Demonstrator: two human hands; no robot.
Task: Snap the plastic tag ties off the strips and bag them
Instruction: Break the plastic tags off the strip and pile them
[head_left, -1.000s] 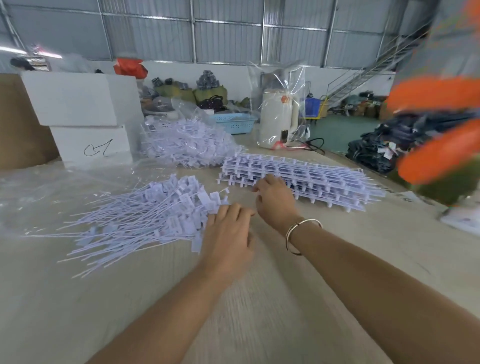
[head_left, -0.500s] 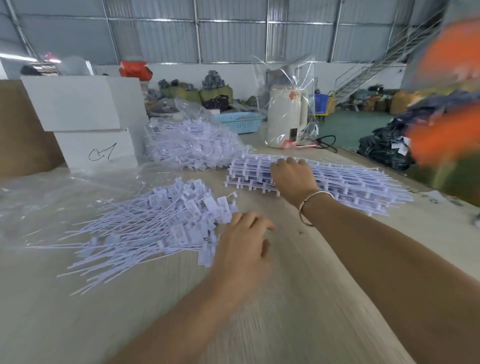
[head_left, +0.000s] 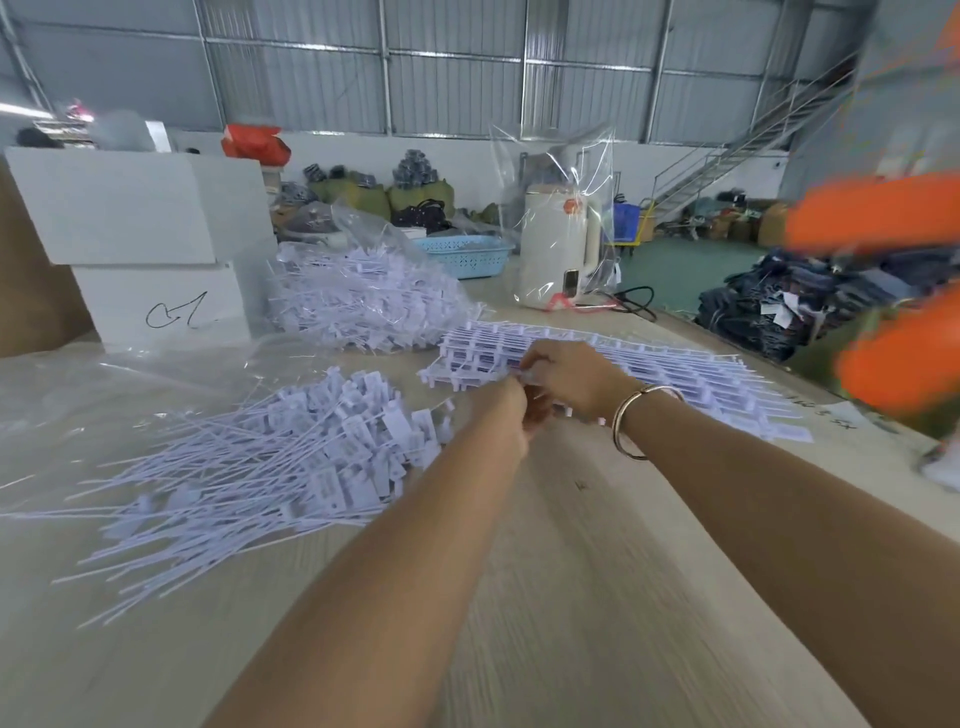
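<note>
White plastic everywhere. Progress looks partial: loose tag ties (head_left: 260, 462) piled at frame left-centre on the wooden table (head_left: 597, 597), more already in a clear bag (head_left: 363, 301) above that pile. A sizeable stack of strips (head_left: 675, 374) at centre-right is not yet snapped. Both hands meet at that stack's near-left end. Right hand (head_left: 571, 376) rests on it, fingers curled onto a strip. Left hand (head_left: 501, 415) fingers bunched against it; motion blur, exact grip unclear.

Grey corrugated walls (head_left: 457, 67) enclosed a warehouse; a steel stair (head_left: 748, 140) rose right, above a green floor (head_left: 685, 270).
</note>
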